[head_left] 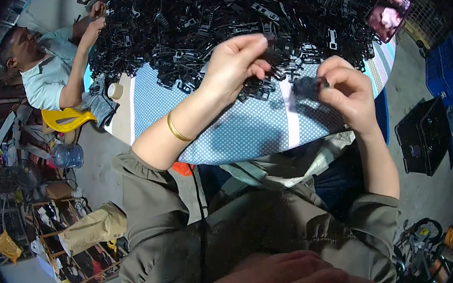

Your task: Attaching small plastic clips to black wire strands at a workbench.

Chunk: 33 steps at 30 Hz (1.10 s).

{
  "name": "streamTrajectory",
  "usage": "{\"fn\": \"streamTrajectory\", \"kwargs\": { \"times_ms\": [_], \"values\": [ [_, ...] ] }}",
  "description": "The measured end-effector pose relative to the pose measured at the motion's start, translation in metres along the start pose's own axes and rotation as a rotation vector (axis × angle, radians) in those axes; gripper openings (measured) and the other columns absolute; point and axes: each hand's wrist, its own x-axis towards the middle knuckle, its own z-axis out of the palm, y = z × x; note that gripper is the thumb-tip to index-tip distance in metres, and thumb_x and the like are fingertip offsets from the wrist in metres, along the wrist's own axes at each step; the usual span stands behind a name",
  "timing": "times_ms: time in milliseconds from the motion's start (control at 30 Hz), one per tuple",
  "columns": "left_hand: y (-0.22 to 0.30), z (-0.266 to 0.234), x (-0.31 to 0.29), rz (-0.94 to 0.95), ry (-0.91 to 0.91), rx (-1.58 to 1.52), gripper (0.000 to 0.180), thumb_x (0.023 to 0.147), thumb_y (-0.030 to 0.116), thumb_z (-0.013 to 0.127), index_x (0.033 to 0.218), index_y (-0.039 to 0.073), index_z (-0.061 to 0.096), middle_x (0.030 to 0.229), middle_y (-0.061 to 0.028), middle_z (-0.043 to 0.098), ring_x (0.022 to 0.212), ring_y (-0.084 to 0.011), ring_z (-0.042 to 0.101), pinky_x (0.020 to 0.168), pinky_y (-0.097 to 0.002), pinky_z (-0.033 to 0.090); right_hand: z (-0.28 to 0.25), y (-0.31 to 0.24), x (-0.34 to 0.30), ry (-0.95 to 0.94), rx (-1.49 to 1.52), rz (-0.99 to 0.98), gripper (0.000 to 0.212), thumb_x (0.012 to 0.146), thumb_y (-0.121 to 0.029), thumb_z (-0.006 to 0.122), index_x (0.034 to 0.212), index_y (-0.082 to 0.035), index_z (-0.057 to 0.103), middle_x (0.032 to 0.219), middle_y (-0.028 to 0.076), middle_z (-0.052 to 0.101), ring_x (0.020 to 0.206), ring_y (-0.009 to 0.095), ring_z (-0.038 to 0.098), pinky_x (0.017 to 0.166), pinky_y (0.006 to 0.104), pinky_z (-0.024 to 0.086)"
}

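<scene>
A wide heap of small black plastic parts point(205, 29) covers the far part of the table. Over its near edge is my left hand point(233, 65), fingers curled in and a gold bangle on the wrist. Dark blur beside its fingertips hides what they hold, if anything. To the right, my right hand point(349, 91) pinches a small black plastic part point(325, 84) between thumb and fingers. The part's outline is smeared, so its exact shape does not show. Both hands are raised in front of the heap, apart from each other.
A dotted blue cloth point(184, 120) covers the table. A tape roll point(114, 91) lies near its left edge; a phone point(388, 17) stands at the far right. Another person point(45, 75) sits at left by the heap. Blue crates point(449, 68) and a black crate point(422, 137) stand right.
</scene>
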Motion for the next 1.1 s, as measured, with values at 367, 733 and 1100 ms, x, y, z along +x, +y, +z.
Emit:
{"fn": "streamTrajectory", "kwargs": {
  "times_ms": [367,733,1100],
  "values": [
    [0.001,0.012,-0.015,-0.123,-0.176,-0.095,0.036,0.093,0.008,0.039,0.124,-0.01,0.036,0.103,-0.0179,0.056,0.091,-0.0212,0.06,0.086,-0.0288,0.05,0.021,0.014,-0.001,0.363,-0.232,0.166,0.009,0.08,-0.006,0.064,0.082,0.002,0.06,0.08,0.001,0.056,0.068,0.006,0.05,0.059,0.0186,0.039],
    [-0.007,0.014,-0.018,-0.015,-0.264,0.047,0.031,0.09,0.008,0.046,0.117,-0.006,0.044,0.1,-0.0135,0.059,0.09,-0.0156,0.06,0.083,-0.024,0.049,0.018,0.014,-0.004,0.397,-0.282,0.285,0.009,0.079,-0.005,0.064,0.076,0.001,0.058,0.072,-0.001,0.054,0.063,0.004,0.047,0.056,0.0179,0.036],
    [-0.022,0.014,-0.017,0.144,-0.309,0.267,0.041,0.088,0.011,0.052,0.123,-0.006,0.04,0.094,-0.0117,0.061,0.081,-0.01,0.06,0.072,-0.0225,0.05,0.025,0.003,0.004,0.292,-0.602,0.103,0.02,0.074,-0.011,0.068,0.063,0.001,0.057,0.063,0.005,0.055,0.056,0.011,0.05,0.051,0.0218,0.037]
  ]
}}
